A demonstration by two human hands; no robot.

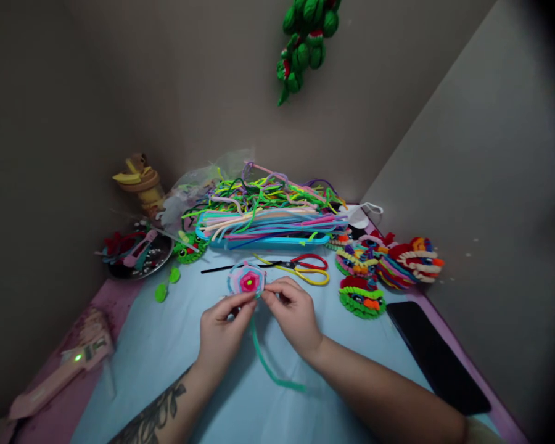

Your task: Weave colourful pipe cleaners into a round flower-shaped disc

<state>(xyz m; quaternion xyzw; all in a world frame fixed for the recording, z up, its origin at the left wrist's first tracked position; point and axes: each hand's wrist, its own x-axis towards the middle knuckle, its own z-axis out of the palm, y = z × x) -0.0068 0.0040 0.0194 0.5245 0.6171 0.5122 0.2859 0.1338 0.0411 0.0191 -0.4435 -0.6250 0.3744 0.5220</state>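
Between my hands is a round woven pipe cleaner disc point(248, 282), with a yellow-green centre, red and pink rings and a pale blue and lilac rim. My left hand point(224, 327) pinches its lower edge. Fingers closed, my right hand point(296, 311) grips the lower right edge, close to the left fingertips. From the pinch a teal pipe cleaner point(267, 367) hangs down and curves right, its far end over the blue cloth. Just behind the disc lie scissors point(305, 268) with one red and one yellow handle, and a black pipe cleaner point(217, 269).
A blue tray point(259, 240) heaped with pipe cleaners stands at the back. Finished colourful pieces point(363, 297) and a black phone point(437, 354) are right. At left are a pink glue gun point(60, 373) with a green light, a metal dish point(160, 262) and green felt-like pieces point(161, 291).
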